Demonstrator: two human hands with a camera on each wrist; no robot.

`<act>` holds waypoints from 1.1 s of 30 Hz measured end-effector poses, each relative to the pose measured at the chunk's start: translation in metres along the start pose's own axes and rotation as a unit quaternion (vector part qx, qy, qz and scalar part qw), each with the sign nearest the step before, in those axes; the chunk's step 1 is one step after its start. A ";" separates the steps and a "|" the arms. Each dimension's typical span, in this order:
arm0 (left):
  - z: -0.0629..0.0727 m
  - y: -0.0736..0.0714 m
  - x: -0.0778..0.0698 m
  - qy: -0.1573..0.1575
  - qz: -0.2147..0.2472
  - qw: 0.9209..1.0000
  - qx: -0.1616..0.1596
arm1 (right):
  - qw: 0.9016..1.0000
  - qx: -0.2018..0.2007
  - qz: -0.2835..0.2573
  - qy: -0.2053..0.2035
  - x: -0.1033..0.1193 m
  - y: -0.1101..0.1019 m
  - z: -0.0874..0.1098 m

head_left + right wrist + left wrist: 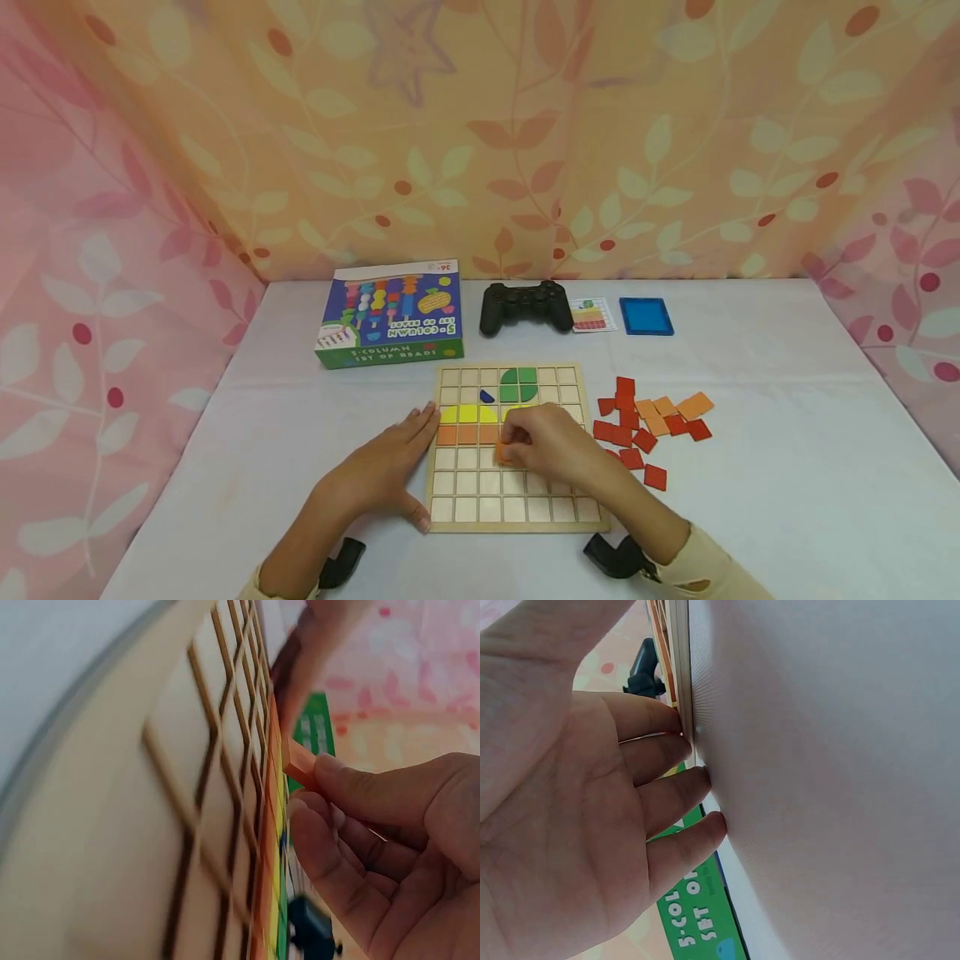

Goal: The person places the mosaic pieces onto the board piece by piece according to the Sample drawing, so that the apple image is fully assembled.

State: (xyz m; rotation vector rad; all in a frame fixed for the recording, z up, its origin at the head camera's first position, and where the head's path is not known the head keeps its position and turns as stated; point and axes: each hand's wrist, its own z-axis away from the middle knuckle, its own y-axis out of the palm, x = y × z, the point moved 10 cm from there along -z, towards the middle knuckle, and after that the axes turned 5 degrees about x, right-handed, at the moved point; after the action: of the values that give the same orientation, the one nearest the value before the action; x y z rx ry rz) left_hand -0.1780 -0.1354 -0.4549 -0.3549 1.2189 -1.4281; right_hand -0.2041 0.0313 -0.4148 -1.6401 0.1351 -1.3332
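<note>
Left hand (378, 467): stretching its fingers out straight, thumb spread, and touching the board's left edge.
Bead box: the blue-and-green cardboard box (392, 315) is showing "5-COLUMN SET OF BEADS" along its green side; the top is repeating it upside down. In the left wrist view, fingers are covering part of the lettering.
Grid board: the pale wooden gridded board (517, 527) is lying between the hands, carrying green quarter-round tiles (518, 385), a dark blue rounded piece (487, 397), yellow tiles (468, 414) and a row of orange squares (467, 435). The right hand is hiding the right part of the lower two rows.
Held piece: a thin orange square tile (302, 761) is sitting between the right thumb and finger, mostly hidden from above; whether it is touching the board is hard to tell.
Controller: the black plastic gamepad (527, 307) is resting behind the board.
Right hand (551, 442): pinching that tile above the board.
Printed card: a small white card (592, 315) is lying beside the gamepad, its coloured picture too small to make out fully.
Blue square: a flat blue square with a darker rim (647, 317) is lying farther right.
Loose tiles: red squares (656, 477) and orange squares are scattering right of the board, the forearm partly covering some.
</note>
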 end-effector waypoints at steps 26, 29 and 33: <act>-0.002 0.001 0.003 0.009 0.001 1.000 0.001 | 0.963 -0.002 0.255 -0.088 0.067 0.062 -0.037; -0.001 0.001 0.002 0.010 -0.001 1.000 0.000 | 0.957 -0.002 0.267 -0.112 0.066 0.058 -0.030; -0.001 0.001 0.002 0.010 -0.008 1.000 -0.001 | 0.963 -0.017 0.244 -0.111 0.053 0.036 -0.019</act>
State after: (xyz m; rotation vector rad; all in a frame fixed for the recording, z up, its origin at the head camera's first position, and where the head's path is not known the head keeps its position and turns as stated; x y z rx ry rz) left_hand -0.1791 -0.1361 -0.4566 -0.3548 1.2359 -1.4476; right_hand -0.1818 -0.0312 -0.4053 -1.6364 0.4031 -0.7724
